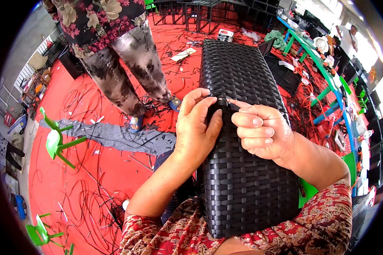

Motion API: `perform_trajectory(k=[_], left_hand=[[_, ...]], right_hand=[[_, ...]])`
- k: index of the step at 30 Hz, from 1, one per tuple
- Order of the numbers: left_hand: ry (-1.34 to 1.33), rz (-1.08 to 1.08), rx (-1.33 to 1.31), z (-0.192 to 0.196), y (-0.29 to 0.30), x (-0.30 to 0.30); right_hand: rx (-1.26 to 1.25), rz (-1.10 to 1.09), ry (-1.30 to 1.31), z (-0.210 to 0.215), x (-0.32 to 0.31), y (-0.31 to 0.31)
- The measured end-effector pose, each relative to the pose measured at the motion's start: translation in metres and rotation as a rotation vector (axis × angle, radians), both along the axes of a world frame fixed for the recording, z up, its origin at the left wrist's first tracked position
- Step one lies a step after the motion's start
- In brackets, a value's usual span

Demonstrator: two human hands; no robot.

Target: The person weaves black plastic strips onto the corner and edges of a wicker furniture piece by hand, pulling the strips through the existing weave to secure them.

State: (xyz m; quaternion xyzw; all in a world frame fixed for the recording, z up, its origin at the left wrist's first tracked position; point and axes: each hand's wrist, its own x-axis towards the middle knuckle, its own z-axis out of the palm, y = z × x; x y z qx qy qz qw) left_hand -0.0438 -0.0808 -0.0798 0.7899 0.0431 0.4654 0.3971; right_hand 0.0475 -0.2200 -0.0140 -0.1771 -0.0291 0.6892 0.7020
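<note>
A long black woven wicker panel or furniture piece (251, 187) lies lengthwise before me, its near end close to my body. My left hand (198, 123) rests at its left edge, fingers and thumb curled round a short black plastic weaving strip (222, 102). On top of the weave, my right hand (261, 129) is closed, with its index finger extended to the same strip and the other fingers folded. Part of the strip is hidden by my fingers. The two hands are close together, with the strip between them.
A person in floral clothes (132, 59) stands at front left. Green chairs (55, 142) sit on the red floor (42, 182), which is strewn with cords and black scraps. A green-and-blue table frame (315, 59) runs along the right; black metal frames (208, 15) stand behind.
</note>
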Motion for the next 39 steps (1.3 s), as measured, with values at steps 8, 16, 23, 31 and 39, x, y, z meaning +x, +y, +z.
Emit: perform_trajectory(k=[8, 16, 23, 31, 39], left_hand=[[0.205, -0.172, -0.111, 0.017, 0.026, 0.010], [0.124, -0.125, 0.113, 0.011, 0.027, 0.010], [0.097, -0.121, 0.155, 0.013, 0.025, 0.004], [0.005, -0.091, 0.291, 0.011, 0.025, 0.001], [0.113, -0.099, 0.048, 0.012, 0.029, 0.004]], right_hand=[[0.094, 0.007, 0.009, -0.008, 0.001, -0.005], [-0.271, -0.017, -0.698, 0.012, -0.006, -0.003], [-0.511, 0.159, -1.113, 0.023, 0.009, 0.014], [-0.170, -0.060, -0.423, 0.000, 0.003, 0.010], [0.101, 0.039, -0.094, -0.015, 0.002, 0.009]])
